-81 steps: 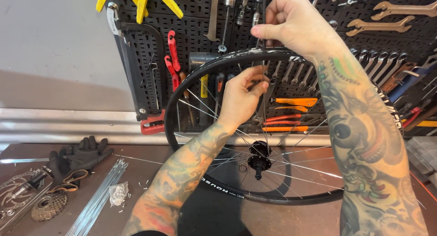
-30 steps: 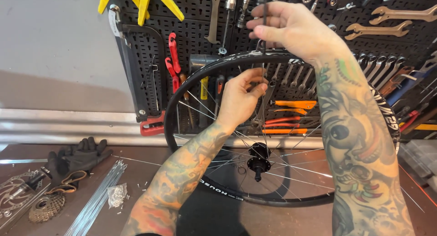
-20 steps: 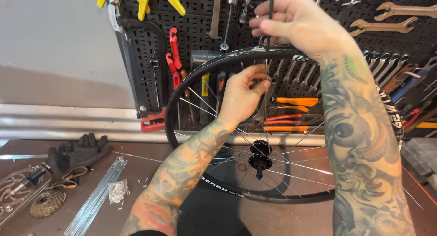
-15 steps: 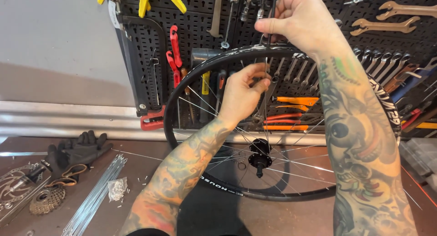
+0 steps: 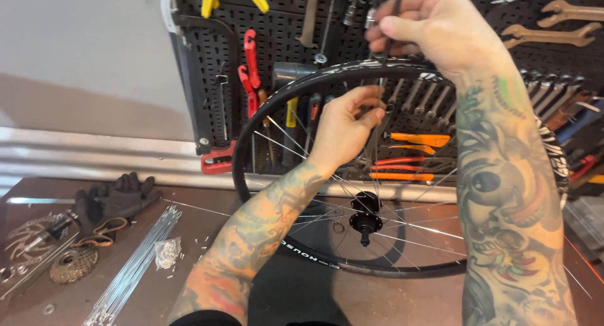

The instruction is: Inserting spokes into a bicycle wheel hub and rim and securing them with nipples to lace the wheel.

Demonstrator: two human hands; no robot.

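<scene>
Right hand [image 5: 434, 27] has edged lower onto the rim [image 5: 277, 106] top since a moment ago.
It pinches a thin tool there; left hand [image 5: 346, 128] pinches a spoke inside, steadying the wheel upright on the counter [image 5: 38, 307] near its back edge.

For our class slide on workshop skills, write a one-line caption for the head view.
Left hand pinches a spoke inside an upright black wheel rim while right hand holds a thin tool at its top.
</scene>
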